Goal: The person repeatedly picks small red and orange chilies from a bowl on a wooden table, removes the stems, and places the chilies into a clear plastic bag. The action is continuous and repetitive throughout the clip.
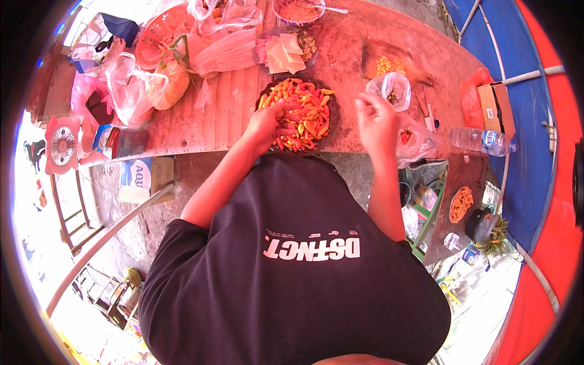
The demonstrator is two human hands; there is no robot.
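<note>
A dark round tray point(337, 112) heaped with red, orange and yellow chili peppers point(303, 116) lies at the table's near edge. My left hand point(269, 124) rests on the left part of the heap, its fingers among the peppers; whether it grips one cannot be made out. My right hand point(376, 112) is raised to the right of the tray, fingers curled and slightly blurred, and what it may hold cannot be seen. Close by it are an open clear plastic bag point(398, 86) with small dark bits inside and another clear bag point(417, 141) with some red pieces.
Beyond the tray stand a plate with pale square slices point(285, 52) and a bowl point(299, 11) with a spoon. A board point(372, 57) bears yellow pieces. Plastic bags, a red basket point(148, 34) and a small fan point(63, 143) stand left; a water bottle point(479, 139) lies right.
</note>
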